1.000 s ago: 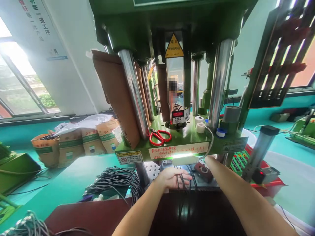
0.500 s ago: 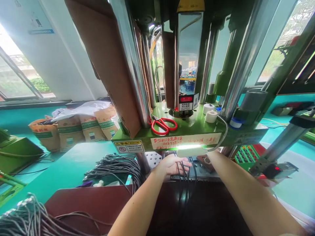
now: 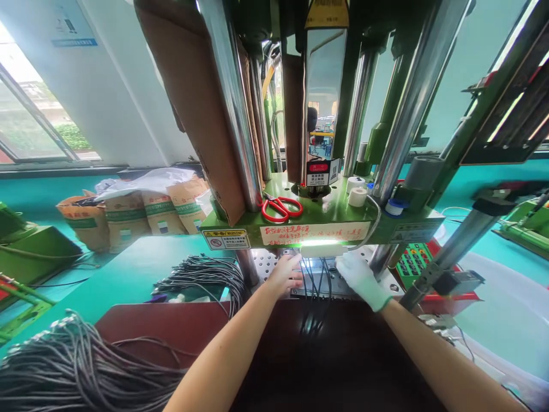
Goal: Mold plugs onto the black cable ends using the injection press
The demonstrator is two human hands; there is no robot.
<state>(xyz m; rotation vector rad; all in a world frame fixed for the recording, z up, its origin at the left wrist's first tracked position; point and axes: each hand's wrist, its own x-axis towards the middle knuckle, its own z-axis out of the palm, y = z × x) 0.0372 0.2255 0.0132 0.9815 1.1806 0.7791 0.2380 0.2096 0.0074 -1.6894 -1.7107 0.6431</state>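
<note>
Several thin black cables (image 3: pixel 316 280) run out of the metal mould (image 3: pixel 343 288) under the press head and hang over its front edge. At their left is my bare left hand (image 3: pixel 283 277), thumb and fingers apart, close to the mould's left side. My right hand (image 3: pixel 360 280), in a white glove, rests at the mould's right side; its fingertips are partly behind the lamp and their grip is unclear. The lit white lamp (image 3: pixel 323 250) hangs just above the cables and covers part of the mould.
Red-handled scissors (image 3: pixel 282 209) and white tape rolls (image 3: pixel 357 197) lie on the green press head (image 3: pixel 321 214). Cable bundles (image 3: pixel 81 366) fill the left side of the table (image 3: pixel 167 320). A control panel (image 3: pixel 414 260) with buttons stands at the right.
My left hand has moved left, off the cables it was under. The right hand has come out from behind the lamp, and its white glove now shows. The view has shifted slightly.
</note>
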